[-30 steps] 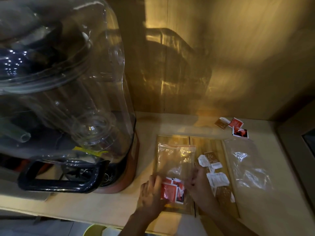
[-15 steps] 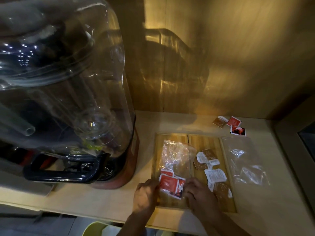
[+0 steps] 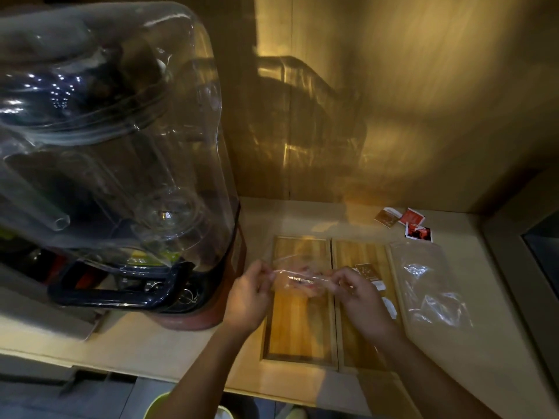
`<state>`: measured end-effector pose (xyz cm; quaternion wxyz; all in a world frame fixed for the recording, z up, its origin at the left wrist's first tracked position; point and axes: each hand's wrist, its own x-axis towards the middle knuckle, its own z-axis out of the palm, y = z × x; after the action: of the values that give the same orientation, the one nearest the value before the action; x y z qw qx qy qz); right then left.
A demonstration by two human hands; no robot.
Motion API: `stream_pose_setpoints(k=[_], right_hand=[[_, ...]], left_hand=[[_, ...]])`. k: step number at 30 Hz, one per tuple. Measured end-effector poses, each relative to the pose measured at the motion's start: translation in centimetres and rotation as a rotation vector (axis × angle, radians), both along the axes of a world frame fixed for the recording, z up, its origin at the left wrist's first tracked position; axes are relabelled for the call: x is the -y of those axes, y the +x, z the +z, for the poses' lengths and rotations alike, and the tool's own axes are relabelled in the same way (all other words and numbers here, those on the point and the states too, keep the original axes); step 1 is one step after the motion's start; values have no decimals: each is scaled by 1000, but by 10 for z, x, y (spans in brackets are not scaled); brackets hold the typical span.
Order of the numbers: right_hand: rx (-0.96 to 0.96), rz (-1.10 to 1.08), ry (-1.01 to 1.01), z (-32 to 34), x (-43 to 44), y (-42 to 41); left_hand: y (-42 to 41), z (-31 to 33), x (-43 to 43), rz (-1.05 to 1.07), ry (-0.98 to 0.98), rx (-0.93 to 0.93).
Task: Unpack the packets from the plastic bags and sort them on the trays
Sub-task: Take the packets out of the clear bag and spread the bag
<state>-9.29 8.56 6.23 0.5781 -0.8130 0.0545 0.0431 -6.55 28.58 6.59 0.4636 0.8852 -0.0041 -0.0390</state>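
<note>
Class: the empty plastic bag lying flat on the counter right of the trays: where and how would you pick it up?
Pinch the raised crumpled folds of the empty plastic bag from above with fingers; the rest lies flat on the counter, offering no edge to get under.

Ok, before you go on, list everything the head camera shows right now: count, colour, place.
Blender: one, clear cover over a dark jug, reddish base, on the counter at left.
Wooden trays: two, side by side at the counter's front edge.
Held plastic bag: one, clear, stretched between both hands above the left tray, contents blurred.
Spare plastic bag: one, clear, flat on the counter right of the trays.
Tray packets: several, brown and white, on the right tray, partly hidden.
Loose packets: three, one brown, two red, at the back near the wall.
Left hand: pinching the bag.
Right hand: pinching the bag.
</note>
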Motion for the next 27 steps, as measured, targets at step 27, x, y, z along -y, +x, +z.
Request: stream_pose_setpoints(k=[27], right_hand=[[51, -152, 168, 47, -5, 38]], left_hand=[[30, 53, 17, 46, -96, 141]])
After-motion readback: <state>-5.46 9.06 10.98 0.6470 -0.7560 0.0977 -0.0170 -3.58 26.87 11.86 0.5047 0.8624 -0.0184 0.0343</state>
